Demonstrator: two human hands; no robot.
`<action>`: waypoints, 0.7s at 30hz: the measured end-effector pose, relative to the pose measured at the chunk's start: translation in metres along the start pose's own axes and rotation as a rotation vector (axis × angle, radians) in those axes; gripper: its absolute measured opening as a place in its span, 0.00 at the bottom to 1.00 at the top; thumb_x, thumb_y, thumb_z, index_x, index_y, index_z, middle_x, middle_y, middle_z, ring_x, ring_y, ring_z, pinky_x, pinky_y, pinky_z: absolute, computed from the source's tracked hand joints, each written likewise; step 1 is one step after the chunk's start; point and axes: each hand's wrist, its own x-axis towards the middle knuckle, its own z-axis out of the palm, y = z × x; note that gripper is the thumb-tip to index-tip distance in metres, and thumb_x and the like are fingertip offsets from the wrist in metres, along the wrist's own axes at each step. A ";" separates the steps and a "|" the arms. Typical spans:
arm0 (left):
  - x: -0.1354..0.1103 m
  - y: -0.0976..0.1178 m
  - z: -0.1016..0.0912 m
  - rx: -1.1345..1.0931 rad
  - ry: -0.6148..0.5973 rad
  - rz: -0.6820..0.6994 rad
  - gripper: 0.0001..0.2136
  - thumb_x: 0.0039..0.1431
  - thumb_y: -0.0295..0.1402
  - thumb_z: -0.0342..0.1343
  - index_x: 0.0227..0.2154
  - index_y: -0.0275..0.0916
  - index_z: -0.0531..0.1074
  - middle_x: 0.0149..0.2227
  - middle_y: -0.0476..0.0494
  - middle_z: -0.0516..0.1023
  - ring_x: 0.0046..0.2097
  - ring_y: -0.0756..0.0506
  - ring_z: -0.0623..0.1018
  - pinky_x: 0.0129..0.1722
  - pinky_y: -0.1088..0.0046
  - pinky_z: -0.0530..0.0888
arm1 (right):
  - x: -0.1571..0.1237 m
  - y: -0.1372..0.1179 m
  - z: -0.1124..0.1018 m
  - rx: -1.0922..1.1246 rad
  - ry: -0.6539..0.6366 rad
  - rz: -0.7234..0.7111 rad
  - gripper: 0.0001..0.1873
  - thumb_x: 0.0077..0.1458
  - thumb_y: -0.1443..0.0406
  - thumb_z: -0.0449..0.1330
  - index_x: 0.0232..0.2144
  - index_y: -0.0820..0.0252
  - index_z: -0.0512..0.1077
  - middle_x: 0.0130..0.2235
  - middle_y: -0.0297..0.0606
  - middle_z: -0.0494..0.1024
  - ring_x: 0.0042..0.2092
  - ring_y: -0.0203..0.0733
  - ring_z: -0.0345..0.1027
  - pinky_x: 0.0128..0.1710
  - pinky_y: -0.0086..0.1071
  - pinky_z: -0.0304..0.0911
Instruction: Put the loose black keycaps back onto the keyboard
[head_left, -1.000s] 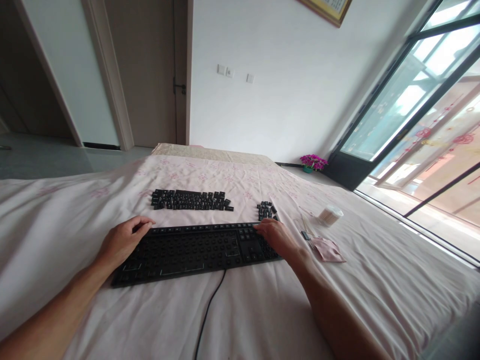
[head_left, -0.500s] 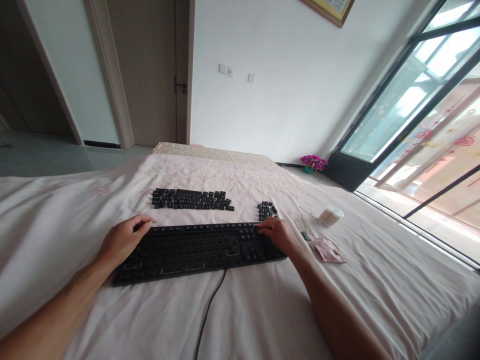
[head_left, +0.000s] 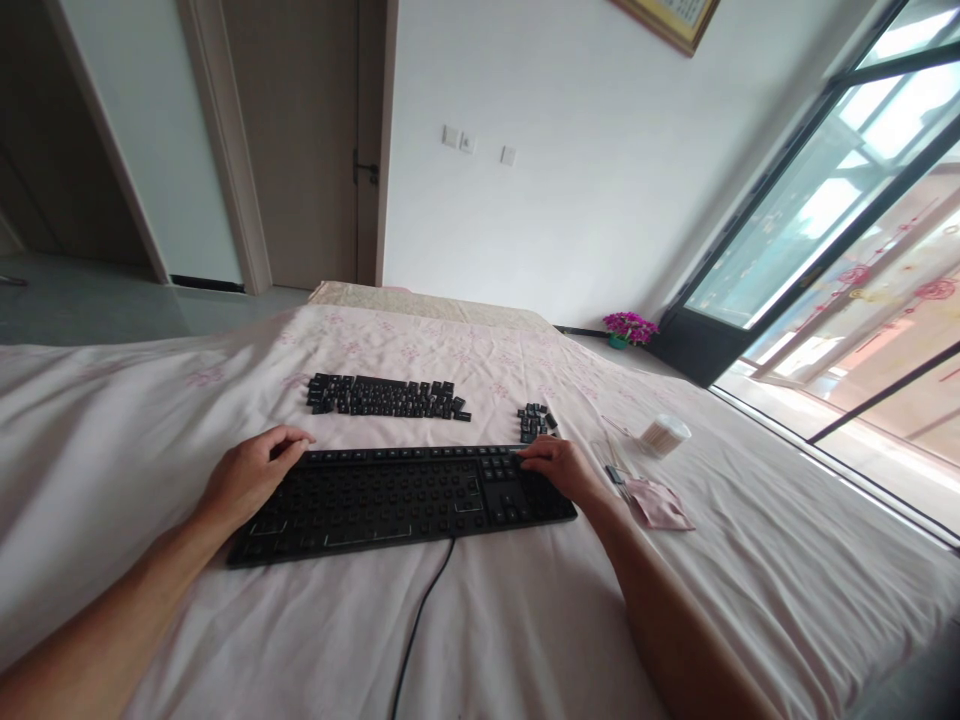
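Observation:
A black keyboard (head_left: pixel 450 497) lies on the pink bedsheet in front of me, most of its keycaps off and its bare key posts showing. My left hand (head_left: pixel 259 465) is curled round its far left corner, thumb and fingers drawn together. At the right end, my right hand (head_left: pixel 551 465) rests over the upper keys with thumb and fingertips pinched. Whatever may be in that pinch is hidden. Beyond the keyboard, loose black keycaps (head_left: pixel 386 397) lie in rows. A smaller group of keycaps (head_left: pixel 533 421) sits just past my right hand.
A clear tub of cotton swabs (head_left: pixel 664 437) lies on the right. Nearer are a folded pink cloth (head_left: pixel 661 503) and a small dark object (head_left: pixel 614 474). The keyboard cable (head_left: pixel 420 612) runs toward me. The bedsheet (head_left: pixel 750 560) is wrinkled.
The view has shifted slightly. Both hands keep nearly the same places on the keyboard, and the keycaps lie as before.

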 end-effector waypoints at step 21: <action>-0.002 0.003 -0.002 0.002 0.019 -0.011 0.16 0.55 0.47 0.48 0.38 0.47 0.75 0.39 0.54 0.80 0.41 0.46 0.77 0.38 0.75 0.67 | -0.019 -0.065 -0.009 -0.647 -0.139 -0.224 0.14 0.60 0.71 0.49 0.31 0.58 0.74 0.32 0.36 0.72 0.32 0.35 0.64 0.31 0.27 0.52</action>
